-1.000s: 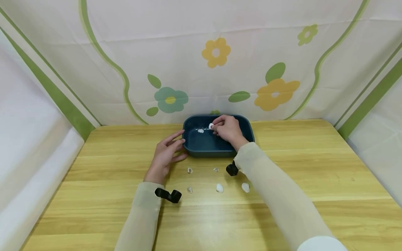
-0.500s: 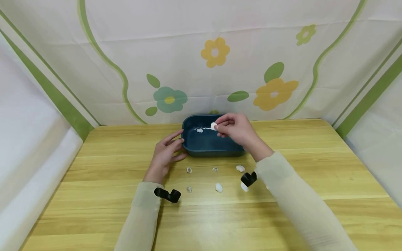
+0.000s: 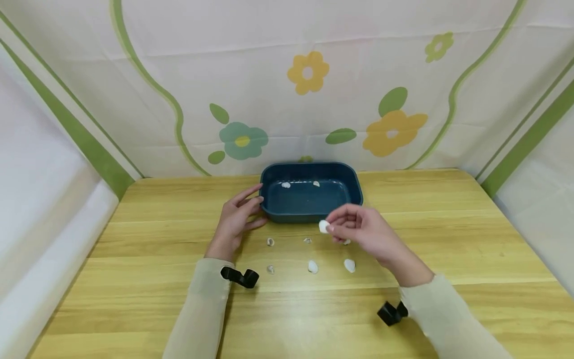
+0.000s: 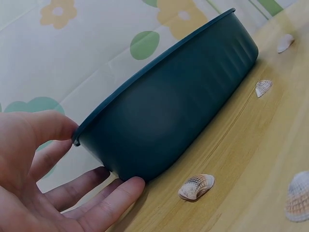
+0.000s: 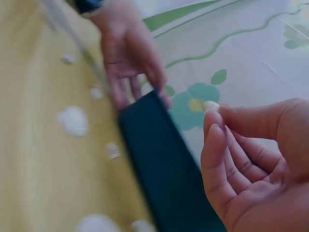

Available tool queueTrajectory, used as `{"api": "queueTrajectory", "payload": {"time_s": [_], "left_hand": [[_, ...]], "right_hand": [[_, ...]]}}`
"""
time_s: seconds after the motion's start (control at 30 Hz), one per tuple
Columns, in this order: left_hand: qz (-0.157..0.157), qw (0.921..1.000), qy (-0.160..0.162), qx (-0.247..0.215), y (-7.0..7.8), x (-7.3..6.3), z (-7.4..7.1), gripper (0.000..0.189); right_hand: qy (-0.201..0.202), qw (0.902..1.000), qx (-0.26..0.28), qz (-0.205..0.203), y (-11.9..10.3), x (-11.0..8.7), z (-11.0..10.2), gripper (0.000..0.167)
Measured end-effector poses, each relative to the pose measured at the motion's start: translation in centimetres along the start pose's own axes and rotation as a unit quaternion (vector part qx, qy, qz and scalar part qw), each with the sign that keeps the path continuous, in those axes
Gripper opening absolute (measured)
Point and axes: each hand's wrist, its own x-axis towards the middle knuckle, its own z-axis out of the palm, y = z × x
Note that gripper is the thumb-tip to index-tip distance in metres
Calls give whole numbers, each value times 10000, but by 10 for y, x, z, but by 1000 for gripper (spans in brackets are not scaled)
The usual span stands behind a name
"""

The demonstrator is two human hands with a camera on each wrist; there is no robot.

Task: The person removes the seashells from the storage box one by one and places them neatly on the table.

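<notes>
Pinched between the thumb and fingers of my right hand (image 3: 365,232) is a white seashell (image 3: 324,227), held just in front of the dark teal plastic basin (image 3: 309,218). The right wrist view shows the ribbed edge of this shell (image 5: 211,106) at the fingertips. My left hand (image 3: 237,219) rests spread against the basin's left end; in the left wrist view its fingertips (image 4: 133,186) touch the side wall and rim. Inside the basin lie two small shells, a left shell (image 3: 286,185) and a right shell (image 3: 316,184).
Several shells lie in two rows on the wooden table before the basin, among them a white shell (image 3: 313,267), another white shell (image 3: 350,266) and a small brownish shell (image 3: 270,242). One is partly hidden under my right hand. A flowered curtain (image 3: 269,99) hangs behind.
My right hand has drawn back from over the basin toward me and to the right, still pinching a shell. The right shell inside the basin is now uncovered. My left hand stays put.
</notes>
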Motion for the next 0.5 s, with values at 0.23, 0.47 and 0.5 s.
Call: {"api": "queueTrajectory", "payload": {"time_s": [0.23,0.47,0.5], "left_hand": [[27,10000,75,0,5,-1,-3,40],[24,9999,96,-18,4,-2,-5,40],[23,10000,86,-21,3,-2,-5,41]], "right_hand": [[-152,9997,169,88,29,-25,6,29],[-356,9983,368,266,44,-36,12,31],[-386,9982,363,296,45,-37,13,31]]}}
